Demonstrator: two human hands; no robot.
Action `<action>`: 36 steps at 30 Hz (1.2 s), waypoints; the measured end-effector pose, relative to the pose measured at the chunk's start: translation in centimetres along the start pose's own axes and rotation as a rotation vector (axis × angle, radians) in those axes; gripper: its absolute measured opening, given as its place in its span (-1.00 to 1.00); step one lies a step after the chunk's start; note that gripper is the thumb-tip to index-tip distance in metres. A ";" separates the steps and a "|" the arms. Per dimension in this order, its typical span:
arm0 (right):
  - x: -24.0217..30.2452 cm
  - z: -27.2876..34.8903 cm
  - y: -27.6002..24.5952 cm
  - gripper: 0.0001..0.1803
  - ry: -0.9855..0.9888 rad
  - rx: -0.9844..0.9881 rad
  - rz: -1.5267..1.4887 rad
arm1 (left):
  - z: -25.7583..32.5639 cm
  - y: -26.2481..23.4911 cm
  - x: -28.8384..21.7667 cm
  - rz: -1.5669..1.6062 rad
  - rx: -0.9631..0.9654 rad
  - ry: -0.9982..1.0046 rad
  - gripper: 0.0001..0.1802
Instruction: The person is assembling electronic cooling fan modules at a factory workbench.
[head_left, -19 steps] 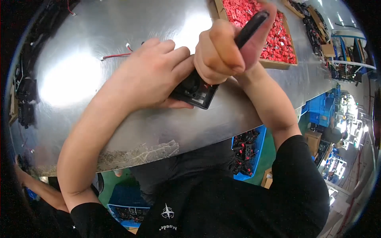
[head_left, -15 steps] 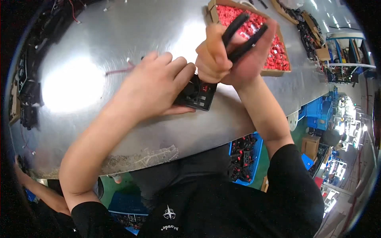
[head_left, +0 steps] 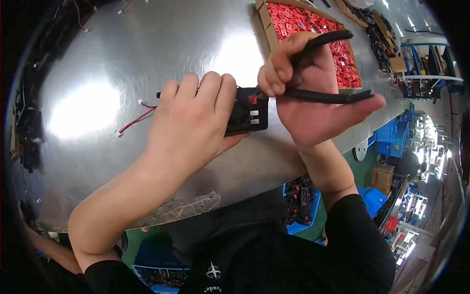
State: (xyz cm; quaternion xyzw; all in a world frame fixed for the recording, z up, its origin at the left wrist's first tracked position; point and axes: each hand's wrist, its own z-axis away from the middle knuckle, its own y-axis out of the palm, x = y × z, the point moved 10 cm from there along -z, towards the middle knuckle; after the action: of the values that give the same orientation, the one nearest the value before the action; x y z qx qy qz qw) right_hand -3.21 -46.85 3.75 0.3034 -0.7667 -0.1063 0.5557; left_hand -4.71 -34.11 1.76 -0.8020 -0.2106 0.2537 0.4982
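Observation:
My left hand [head_left: 193, 120] lies flat over a small black square fan [head_left: 248, 115] on the shiny metal table [head_left: 98, 63] and holds it down. A red and white label shows on the fan's uncovered side. My right hand [head_left: 313, 93] grips black-handled pliers [head_left: 325, 95], handles spread apart, with the tool's nose against the fan's top right edge. A thin red and white wire with a white plug [head_left: 132, 122] trails out to the left from under my left hand.
A cardboard tray of small red parts [head_left: 313, 29] stands at the back right. More black parts lie along the far right edge [head_left: 379, 29]. A blue bin of black fans [head_left: 301, 208] sits under the table's front edge.
The pliers have turned from pointing up and away to lying nearly level, handles spread wider. The view has shifted, so hands and fan sit closer to the middle.

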 end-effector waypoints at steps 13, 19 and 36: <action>1.1 0.3 0.6 0.43 -0.004 0.124 0.178 | -0.1 -0.2 -0.3 0.008 -0.033 -0.001 -0.25; 0.1 0.2 0.8 0.48 -0.018 -0.008 0.157 | 0.2 -0.1 -0.4 -0.025 -0.018 0.000 -0.25; 2.5 1.3 2.8 0.29 -0.234 0.075 0.382 | 0.5 -0.5 -0.1 0.048 0.004 -0.030 -0.30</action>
State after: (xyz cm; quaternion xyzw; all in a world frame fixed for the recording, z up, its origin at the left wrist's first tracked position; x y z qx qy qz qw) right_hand -5.84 -46.30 6.62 0.1587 -0.8730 -0.0049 0.4612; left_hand -5.18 -33.62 2.06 -0.8019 -0.1981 0.2779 0.4905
